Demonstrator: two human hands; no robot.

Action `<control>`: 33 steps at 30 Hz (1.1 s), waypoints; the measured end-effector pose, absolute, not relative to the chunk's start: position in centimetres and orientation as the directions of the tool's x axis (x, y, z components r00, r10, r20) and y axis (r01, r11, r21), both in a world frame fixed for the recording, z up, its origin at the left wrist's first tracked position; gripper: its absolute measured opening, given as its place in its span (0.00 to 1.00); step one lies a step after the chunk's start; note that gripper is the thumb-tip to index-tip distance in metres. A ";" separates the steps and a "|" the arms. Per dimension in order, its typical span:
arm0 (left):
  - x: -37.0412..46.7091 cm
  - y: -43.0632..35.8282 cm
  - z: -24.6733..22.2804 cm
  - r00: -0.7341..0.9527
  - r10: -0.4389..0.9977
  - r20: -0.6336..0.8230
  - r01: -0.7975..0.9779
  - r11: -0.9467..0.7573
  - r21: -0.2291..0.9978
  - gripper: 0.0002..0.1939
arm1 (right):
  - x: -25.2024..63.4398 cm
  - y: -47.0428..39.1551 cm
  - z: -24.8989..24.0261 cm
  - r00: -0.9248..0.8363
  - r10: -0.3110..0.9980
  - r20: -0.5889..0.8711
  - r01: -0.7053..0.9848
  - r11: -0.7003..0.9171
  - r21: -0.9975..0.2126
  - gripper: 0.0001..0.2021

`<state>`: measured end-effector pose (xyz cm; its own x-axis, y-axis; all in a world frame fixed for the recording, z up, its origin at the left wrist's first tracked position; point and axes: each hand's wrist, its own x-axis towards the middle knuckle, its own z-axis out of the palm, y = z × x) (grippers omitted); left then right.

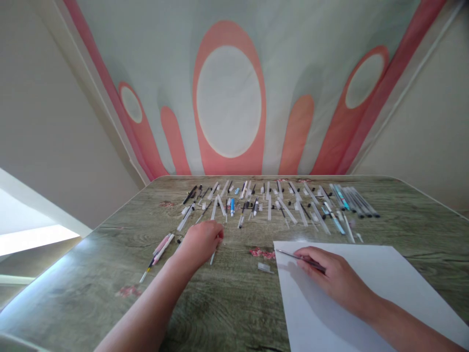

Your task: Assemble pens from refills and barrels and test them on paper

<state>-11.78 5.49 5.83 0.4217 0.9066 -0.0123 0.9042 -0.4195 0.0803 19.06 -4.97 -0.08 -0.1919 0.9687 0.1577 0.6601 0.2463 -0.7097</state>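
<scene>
My right hand [335, 276] rests over the white sheet of paper [366, 266] with its fingers closed round a slim dark pen [306, 260]. The pen's thin, pale end points left, near the paper's corner. To the left, my left hand [203, 237] is above the table, palm down, with its fingers curled in. Whatever it may hold is hidden beneath the fingers. A short clear tube [213, 257] shows just under its fingertips. Left of that hand lie a pink-and-white pen [163, 248] and a refill [147, 270] with a yellow-and-dark part.
Pen parts [269, 208], such as clear barrels, dark refills and caps, lie in rows across the back of the wooden table [234, 303]. Several whole pens [361, 201] lie side by side at the back right. A clear cap [264, 267] sits left of the paper.
</scene>
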 end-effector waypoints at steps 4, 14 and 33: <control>-11.5 5.4 4.7 0.446 0.889 -0.100 0.893 -0.449 -0.015 0.07 | 19.1 -5.0 -0.2 -0.187 0.971 0.150 0.669 0.238 -0.704 0.11; -10.1 4.8 4.5 0.462 0.883 -0.084 0.885 -0.465 -0.017 0.09 | 19.1 -5.1 -0.1 -0.184 0.974 0.132 0.657 0.222 -0.721 0.10; -3.9 0.7 2.2 0.671 0.655 -0.347 -0.199 0.610 0.767 0.09 | 18.3 -5.6 1.7 -0.189 0.978 0.089 0.537 0.179 -0.825 0.11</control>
<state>-3.92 0.70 2.16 0.6715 0.6548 -0.3469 -0.1992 0.6105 0.7666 18.27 -5.65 1.74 -0.1890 0.9779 0.0892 0.5367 0.1789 -0.8246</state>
